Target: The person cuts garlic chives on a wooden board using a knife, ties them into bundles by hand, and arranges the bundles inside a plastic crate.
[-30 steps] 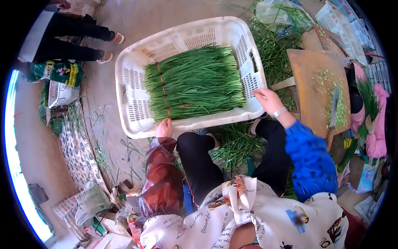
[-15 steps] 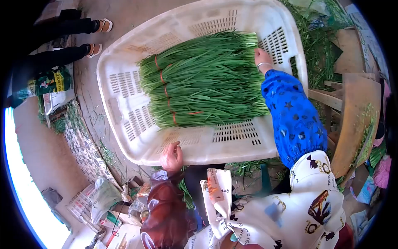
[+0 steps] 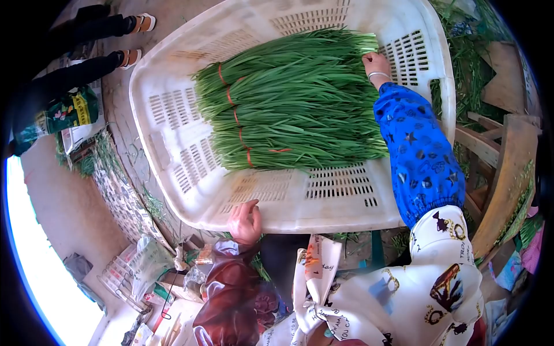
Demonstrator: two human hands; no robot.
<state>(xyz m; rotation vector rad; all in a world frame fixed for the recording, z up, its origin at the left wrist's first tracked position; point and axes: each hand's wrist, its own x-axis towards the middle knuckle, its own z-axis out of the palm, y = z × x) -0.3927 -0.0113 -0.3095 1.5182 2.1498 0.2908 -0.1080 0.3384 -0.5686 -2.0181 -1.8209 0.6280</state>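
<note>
Several bundles of long green chives [image 3: 300, 106] lie side by side in a white plastic crate [image 3: 323, 222]. Red bands [image 3: 229, 95] circle the bundles near their left ends. My right hand [image 3: 376, 66], below a blue patterned sleeve, is closed at the pale stalk ends of the farthest bundle; its fingertips are partly hidden there. A bracelet circles that wrist. At the crate's near rim is my left hand [image 3: 245, 223], its fingers loosely bent and apart, with nothing visible in them. A shiny dark red sleeve covers the left arm.
A wooden bench or frame [image 3: 502, 184] stands to the right, with loose green leaves behind it. Another person's legs and shoes [image 3: 131, 57] show at upper left. Plastic bags [image 3: 147, 268] and other clutter lie at lower left.
The view has shifted, so the crate looks slightly larger and its right side lies further right. My right hand is a little closer to the pale stalk ends. My left hand stays by the near rim.
</note>
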